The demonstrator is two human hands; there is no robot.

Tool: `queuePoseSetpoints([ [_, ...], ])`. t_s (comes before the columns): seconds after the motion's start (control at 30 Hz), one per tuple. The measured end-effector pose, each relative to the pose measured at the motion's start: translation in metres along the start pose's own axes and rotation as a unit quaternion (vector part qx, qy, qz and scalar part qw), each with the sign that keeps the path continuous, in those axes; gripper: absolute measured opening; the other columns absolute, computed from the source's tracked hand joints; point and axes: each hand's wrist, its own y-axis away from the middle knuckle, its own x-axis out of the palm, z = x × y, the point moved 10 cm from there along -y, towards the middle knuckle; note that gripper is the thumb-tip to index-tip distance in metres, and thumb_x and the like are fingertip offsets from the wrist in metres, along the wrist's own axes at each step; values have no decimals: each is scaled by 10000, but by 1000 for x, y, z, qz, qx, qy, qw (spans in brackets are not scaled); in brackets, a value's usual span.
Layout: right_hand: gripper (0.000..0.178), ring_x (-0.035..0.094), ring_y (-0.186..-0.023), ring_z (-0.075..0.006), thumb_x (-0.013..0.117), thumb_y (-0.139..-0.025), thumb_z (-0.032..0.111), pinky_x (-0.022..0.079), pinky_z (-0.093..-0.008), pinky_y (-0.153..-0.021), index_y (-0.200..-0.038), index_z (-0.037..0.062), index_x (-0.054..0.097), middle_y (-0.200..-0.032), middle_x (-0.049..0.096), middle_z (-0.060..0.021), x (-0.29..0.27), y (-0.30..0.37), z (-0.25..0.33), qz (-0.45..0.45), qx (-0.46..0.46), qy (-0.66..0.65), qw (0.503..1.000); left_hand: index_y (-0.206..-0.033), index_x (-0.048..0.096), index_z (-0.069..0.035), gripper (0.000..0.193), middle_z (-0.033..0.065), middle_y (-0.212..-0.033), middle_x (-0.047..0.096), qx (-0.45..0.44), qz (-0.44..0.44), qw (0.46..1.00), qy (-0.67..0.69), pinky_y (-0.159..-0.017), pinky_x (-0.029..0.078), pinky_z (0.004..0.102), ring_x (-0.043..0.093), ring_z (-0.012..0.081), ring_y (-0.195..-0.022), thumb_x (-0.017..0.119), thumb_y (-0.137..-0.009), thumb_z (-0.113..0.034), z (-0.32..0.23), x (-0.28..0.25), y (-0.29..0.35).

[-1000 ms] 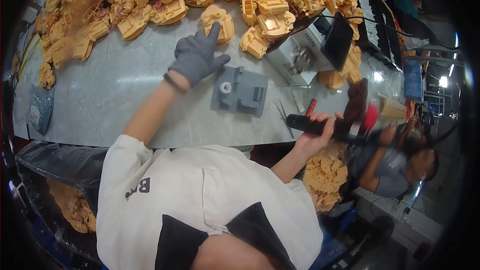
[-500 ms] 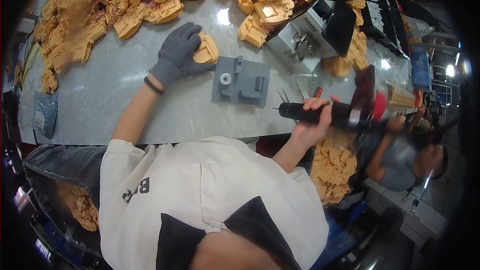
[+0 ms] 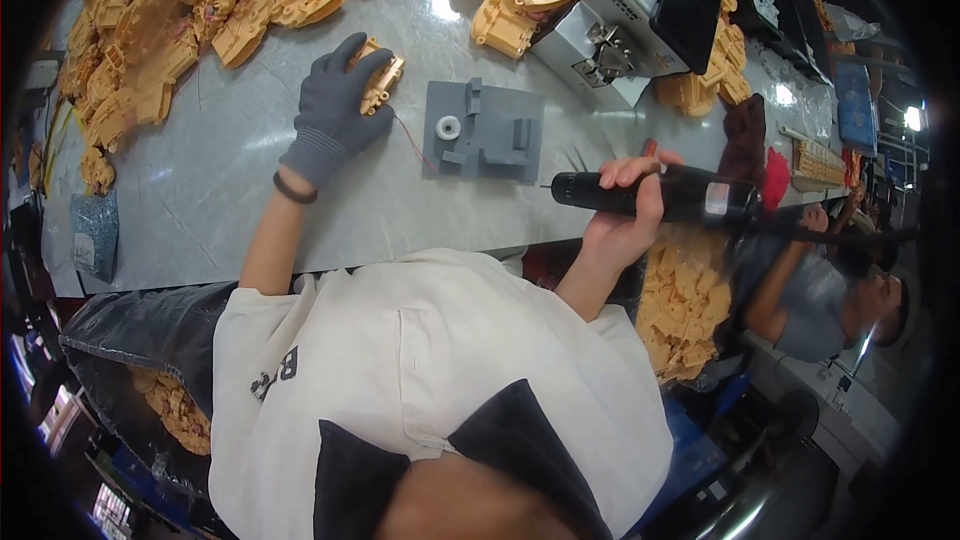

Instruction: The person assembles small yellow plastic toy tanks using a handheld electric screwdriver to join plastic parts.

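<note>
My left hand (image 3: 340, 110), in a grey knitted glove, is closed round a yellow plastic housing (image 3: 382, 80) with a thin red wire trailing from it. Just right of that hand, a grey fixture block (image 3: 490, 140) with raised stops and a white round bush (image 3: 447, 128) lies on the table. No housing sits in the fixture. My bare right hand (image 3: 630, 205) grips a black electric screwdriver (image 3: 690, 196). Its thin bit points left, near the fixture's lower right corner, and a thick dark cable leaves its rear end.
Yellow housings (image 3: 165, 35) are heaped along the far left. A metal dispenser-like machine (image 3: 610, 35) stands beyond the fixture, tweezers-like tools near it. A bag of small parts (image 3: 95, 235) lies at the left edge. Bins of yellow parts (image 3: 685, 305) flank me. Another person (image 3: 810, 310) works at right.
My left hand has moved left, away from the fixture, and the housing in it is turned up on edge, its red wire now showing. The screwdriver has levelled slightly in my right hand.
</note>
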Motion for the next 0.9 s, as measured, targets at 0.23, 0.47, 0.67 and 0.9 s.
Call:
queuePoseSetpoints([
  [0.23,360,497,-655,-185,525,-850,169,409,-348,-724,-1163,42,400,-710,500,-68,-50,10,-6,-79,19,39,996,-1211,521,-101,611,135,-1253,482,132,-11,923,362,-773,492,319,572,271,-979,477,-647,132,-69,-64,31],
  [0.47,349,498,-653,-186,517,-856,171,411,-344,-711,-1158,35,405,-710,503,-71,-38,17,-9,-65,20,29,997,-1241,496,-148,546,151,-1226,489,82,40,936,339,-890,408,408,494,311,-1090,696,-738,-219,-65,-7,55],
  [0.67,361,492,-650,-183,519,-849,163,406,-340,-701,-1166,33,404,-709,496,-66,-37,12,-21,-58,38,42,997,-1256,481,-159,755,168,-1240,446,127,163,968,144,-924,380,435,466,336,-1095,766,-593,-381,-96,-3,76],
  [0.9,373,496,-657,-185,524,-842,149,409,-339,-696,-1174,31,401,-712,497,-68,-25,13,-16,-36,23,40,998,-1234,512,-175,673,136,-1243,429,173,73,978,96,-996,331,455,411,330,-1167,714,-592,-174,-95,-1,81],
])
